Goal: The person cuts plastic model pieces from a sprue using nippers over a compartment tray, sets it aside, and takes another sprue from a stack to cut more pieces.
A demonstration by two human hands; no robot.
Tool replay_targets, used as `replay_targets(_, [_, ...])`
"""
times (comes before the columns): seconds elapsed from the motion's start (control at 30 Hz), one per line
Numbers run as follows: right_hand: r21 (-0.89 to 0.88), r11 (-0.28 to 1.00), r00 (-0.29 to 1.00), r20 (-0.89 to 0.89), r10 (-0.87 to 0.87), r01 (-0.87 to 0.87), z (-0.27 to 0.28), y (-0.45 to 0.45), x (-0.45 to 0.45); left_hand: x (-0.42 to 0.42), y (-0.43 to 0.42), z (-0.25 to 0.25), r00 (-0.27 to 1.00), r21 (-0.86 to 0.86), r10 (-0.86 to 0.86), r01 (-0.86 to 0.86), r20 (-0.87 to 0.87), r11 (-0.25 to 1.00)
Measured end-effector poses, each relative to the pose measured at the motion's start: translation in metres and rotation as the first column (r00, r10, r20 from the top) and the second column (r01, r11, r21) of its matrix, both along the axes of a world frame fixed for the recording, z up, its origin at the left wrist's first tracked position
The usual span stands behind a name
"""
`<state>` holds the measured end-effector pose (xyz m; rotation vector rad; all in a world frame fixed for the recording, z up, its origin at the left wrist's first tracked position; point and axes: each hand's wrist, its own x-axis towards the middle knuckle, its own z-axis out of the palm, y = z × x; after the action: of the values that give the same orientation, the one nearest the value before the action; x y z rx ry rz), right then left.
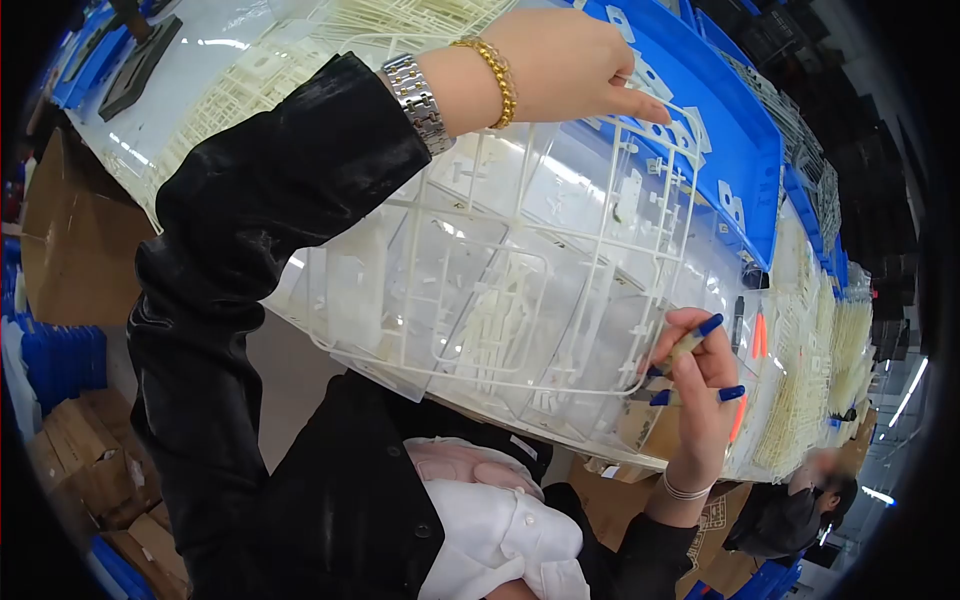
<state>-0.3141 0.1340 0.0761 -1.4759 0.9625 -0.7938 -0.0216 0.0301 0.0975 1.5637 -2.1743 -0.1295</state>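
My left hand (580, 65), with a silver watch and gold bracelet at the wrist, pinches the upper right corner of a large white plastic frame (520, 218) with thin bars and small parts. The frame is held over clear trays (400, 365) of loose white pieces. My right hand (700, 380) is closed round a small tool with blue ends (710, 325), beside the frame's lower right corner. The fingers partly hide the tool, so its working tip cannot be made out.
A blue tray (745, 160) with flat white parts lies at the upper right. White frames are stacked at upper left (250, 85) and right (795, 380). Orange sticks (760, 335) lie right of my right hand. Another person (800, 515) is at lower right; a cardboard box (75, 235) stands left.
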Motion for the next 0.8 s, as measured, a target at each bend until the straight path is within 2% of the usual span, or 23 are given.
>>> replay_targets(0.03, [0.039, 0.998, 0.998, 0.052, 0.038, -0.04, -0.005, -0.003, -0.003, 0.002, 0.0, 0.006, 0.998, -0.014, -0.018, 0.017, -0.052, 1.0])
replay_targets(0.07, [0.032, 0.999, 0.993, 0.12, -0.019, 0.015, -0.01, -0.005, -0.005, 0.003, 0.0, 0.009, 0.994, -0.026, -0.039, 0.036, -0.103, 0.999])
replay_targets(0.17, [0.139, 0.99, 0.989, 0.138, -0.048, 0.029, -0.005, -0.011, -0.009, 0.005, 0.0, 0.015, 0.99, 0.062, -0.004, 0.012, -0.141, 0.998])
replay_targets(0.2, [0.224, 0.974, 0.983, 0.179, -0.025, -0.016, -0.006, -0.013, -0.011, 0.006, 0.0, 0.017, 0.989, 0.058, -0.005, 0.013, -0.145, 0.998])
replay_targets(0.3, [0.331, 0.93, 0.961, 0.269, 0.07, -0.16, -0.002, -0.01, -0.017, 0.005, 0.002, 0.024, 0.987, 0.085, -0.007, 0.022, -0.163, 0.996])
replay_targets(0.37, [0.301, 0.939, 0.933, 0.358, 0.048, -0.164, -0.003, -0.01, -0.015, 0.006, 0.009, 0.037, 0.986, 0.153, -0.005, 0.031, -0.169, 0.988])
replay_targets(0.43, [0.295, 0.94, 0.887, 0.462, 0.015, -0.17, -0.007, -0.012, -0.018, 0.005, 0.025, 0.039, 0.965, -0.032, -0.029, 0.022, -0.26, 0.999])
replay_targets(0.57, [0.308, 0.942, 0.827, 0.558, -0.066, -0.133, -0.007, -0.013, -0.037, 0.041, 0.016, 0.035, 0.906, -0.314, -0.136, 0.003, -0.402, 0.949])
replay_targets(0.67, [0.304, 0.951, 0.785, 0.602, -0.147, -0.056, -0.006, -0.01, -0.053, 0.065, 0.028, 0.02, 0.863, -0.482, -0.132, -0.14, -0.488, 0.865])
replay_targets(0.73, [0.258, 0.966, 0.782, 0.604, -0.151, -0.012, -0.007, -0.01, -0.063, 0.059, 0.056, 0.01, 0.633, -0.103, 0.064, -0.224, -0.771, 0.969])
replay_targets(0.77, [0.234, 0.972, 0.781, 0.605, -0.153, 0.009, -0.007, -0.012, -0.067, 0.057, 0.071, 0.006, 0.488, 0.098, 0.195, -0.216, -0.851, 0.971])
replay_targets(0.8, [0.2, 0.98, 0.785, 0.61, -0.114, -0.013, -0.007, -0.016, -0.072, 0.062, 0.082, 0.005, 0.386, 0.27, 0.207, 0.118, -0.899, 0.956])
